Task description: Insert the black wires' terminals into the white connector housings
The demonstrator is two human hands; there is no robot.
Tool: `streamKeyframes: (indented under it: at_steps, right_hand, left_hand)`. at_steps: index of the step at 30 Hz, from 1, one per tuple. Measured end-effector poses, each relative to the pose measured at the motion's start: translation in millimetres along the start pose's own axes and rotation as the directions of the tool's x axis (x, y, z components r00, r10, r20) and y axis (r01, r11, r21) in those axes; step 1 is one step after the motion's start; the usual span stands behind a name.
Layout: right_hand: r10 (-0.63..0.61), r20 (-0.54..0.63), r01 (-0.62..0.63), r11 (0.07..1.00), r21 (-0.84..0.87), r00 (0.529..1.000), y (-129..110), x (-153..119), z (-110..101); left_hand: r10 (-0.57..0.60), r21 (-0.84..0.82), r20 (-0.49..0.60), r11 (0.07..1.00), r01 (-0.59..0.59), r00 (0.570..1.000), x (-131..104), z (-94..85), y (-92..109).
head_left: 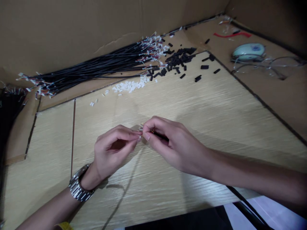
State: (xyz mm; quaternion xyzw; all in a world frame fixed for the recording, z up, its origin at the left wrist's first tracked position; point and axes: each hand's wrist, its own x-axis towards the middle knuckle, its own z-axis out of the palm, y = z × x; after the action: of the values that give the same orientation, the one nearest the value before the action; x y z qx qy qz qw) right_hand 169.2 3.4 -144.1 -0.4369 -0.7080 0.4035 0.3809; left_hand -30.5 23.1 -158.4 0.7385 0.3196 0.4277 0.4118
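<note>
Above the middle of the table, my two hands meet at their fingertips. My right hand [168, 140] is closed in a pinch around a black cable [161, 136] near its end, where thin wires [141, 128] with bright tips poke out. The same cable seems to come out below my right forearm. My left hand [116, 145], with a metal watch on the wrist, pinches thumb against finger right at those wires. A tiny white piece [139, 137] shows at its fingertips, perhaps a connector housing, mostly covered by the fingers.
Behind my hands lie a bundle of black cables [96, 65] with wired ends, a pile of small white connector housings [129, 86] and scattered black sleeves [179, 59]. A mouse [248, 51], eyeglasses [271, 66] and a red strip [232, 34] are at the right. Cardboard walls [115, 22] enclose the back.
</note>
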Motion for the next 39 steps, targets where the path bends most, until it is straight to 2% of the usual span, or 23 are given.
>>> streamKeyframes:
  at_steps: [9, 16, 24, 32, 39]
  right_hand:
    - [-0.031, 0.028, 0.030, 0.999, 0.029, 0.999, 1, 2, -1]
    - [-0.232, -0.042, 0.228, 0.970, -0.080, 0.972, -2, -4, 0]
    - [-0.328, -0.050, 0.316, 0.934, -0.169, 0.943, -3, -3, 0]
    - [-0.464, 0.030, 0.442, 0.821, -0.361, 0.885, -3, -6, -2]
    - [-0.460, 0.008, 0.438, 0.839, -0.323, 0.888, -3, -7, -3]
  left_hand:
    - [0.187, 0.194, 0.019, 0.963, -0.187, 0.982, 1, -1.6, 3]
    - [0.338, 0.353, 0.026, 0.877, -0.325, 0.941, 0, -3.4, 12]
    - [0.381, 0.314, 0.042, 0.873, -0.374, 0.924, -1, -5.3, 13]
    - [0.398, 0.321, 0.056, 0.861, -0.394, 0.916, -5, -6.9, 13]
    - [0.415, 0.265, 0.025, 0.875, -0.406, 0.909, -6, -6.0, 13]
